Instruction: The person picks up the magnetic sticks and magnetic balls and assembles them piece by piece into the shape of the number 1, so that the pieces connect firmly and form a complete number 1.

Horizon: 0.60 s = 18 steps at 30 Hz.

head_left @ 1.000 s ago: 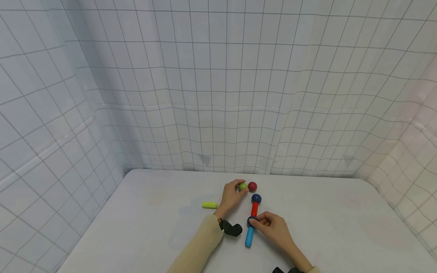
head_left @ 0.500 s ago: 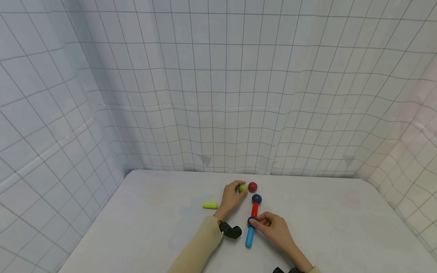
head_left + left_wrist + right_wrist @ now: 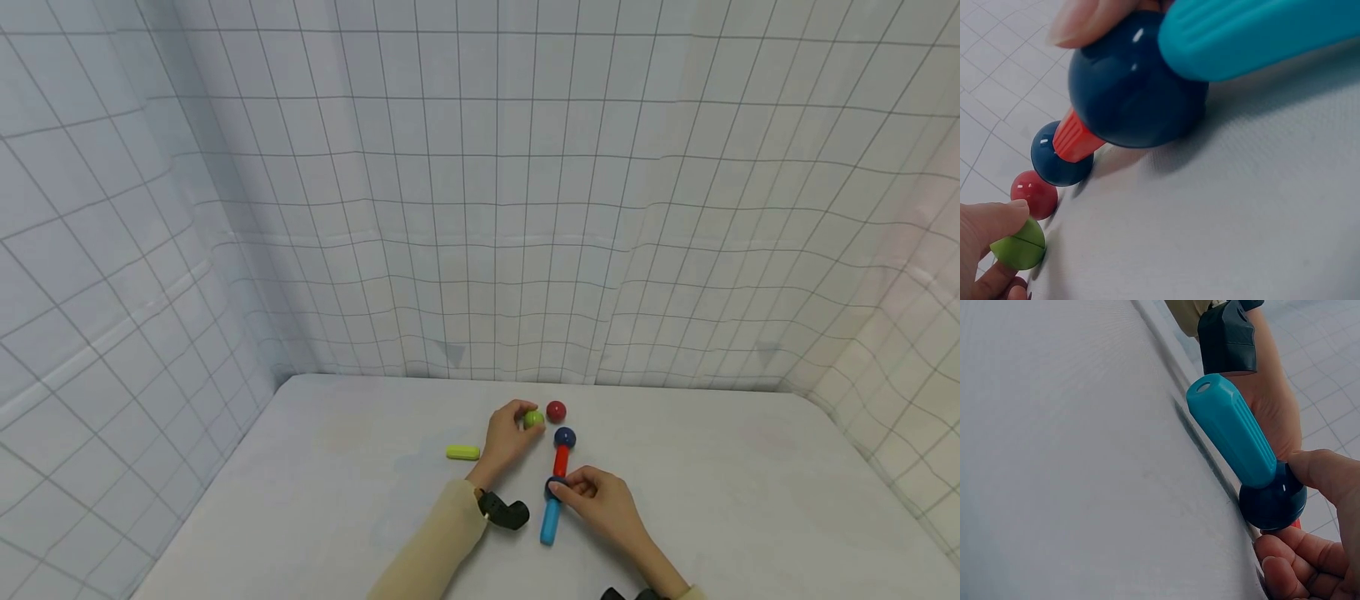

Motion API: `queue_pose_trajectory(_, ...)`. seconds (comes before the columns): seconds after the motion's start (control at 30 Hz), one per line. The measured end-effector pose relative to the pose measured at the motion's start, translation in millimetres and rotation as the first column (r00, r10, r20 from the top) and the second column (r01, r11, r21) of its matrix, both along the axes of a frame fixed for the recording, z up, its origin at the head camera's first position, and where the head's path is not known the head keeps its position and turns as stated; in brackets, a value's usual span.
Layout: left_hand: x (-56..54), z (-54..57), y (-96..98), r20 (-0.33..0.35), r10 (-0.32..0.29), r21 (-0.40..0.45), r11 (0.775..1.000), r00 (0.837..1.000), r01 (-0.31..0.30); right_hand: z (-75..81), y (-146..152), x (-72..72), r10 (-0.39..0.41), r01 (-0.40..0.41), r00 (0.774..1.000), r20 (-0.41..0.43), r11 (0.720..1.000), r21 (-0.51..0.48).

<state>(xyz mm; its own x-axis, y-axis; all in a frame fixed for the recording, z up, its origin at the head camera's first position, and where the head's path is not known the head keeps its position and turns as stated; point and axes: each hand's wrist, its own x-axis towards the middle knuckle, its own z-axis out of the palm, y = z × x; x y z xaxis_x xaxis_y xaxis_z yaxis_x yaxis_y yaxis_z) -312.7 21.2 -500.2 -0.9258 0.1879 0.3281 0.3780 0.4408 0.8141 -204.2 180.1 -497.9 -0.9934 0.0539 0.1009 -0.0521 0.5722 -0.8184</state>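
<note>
My left hand (image 3: pixel 506 437) pinches a green ball (image 3: pixel 534 418) between thumb and fingers; a thin seam line crosses the ball in the left wrist view. Just right of it lies a red ball (image 3: pixel 556 411), apart from the hand. With thumb and fingertips my right hand (image 3: pixel 603 502) holds a dark blue ball (image 3: pixel 1272 499). That ball joins a light blue stick (image 3: pixel 550 523) on the near side to a red stick (image 3: pixel 562 461) on the far side. Capping the red stick's far end is a second dark blue ball (image 3: pixel 565 437). The whole chain lies along the table.
A yellow-green stick (image 3: pixel 462 452) lies left of my left wrist. All pieces are on a white table (image 3: pixel 315 483), with a white grid-patterned curtain (image 3: pixel 480 250) behind and at the sides. A black wrist device (image 3: pixel 504 511) sits on the left forearm.
My left hand has shifted slightly toward me with the green ball, so it sits a little lower than the red ball. The right hand and the chain look the same.
</note>
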Motion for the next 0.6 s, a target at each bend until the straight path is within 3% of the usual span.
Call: queue_pose_trajectory(0.6,10.4,3.1,-4.2,0.075,0.031,-0.020,0.999,0.997,-0.029,-1.3,1.3,0.0,0.011,-0.012,1.000,-0.018,1.000,-0.024)
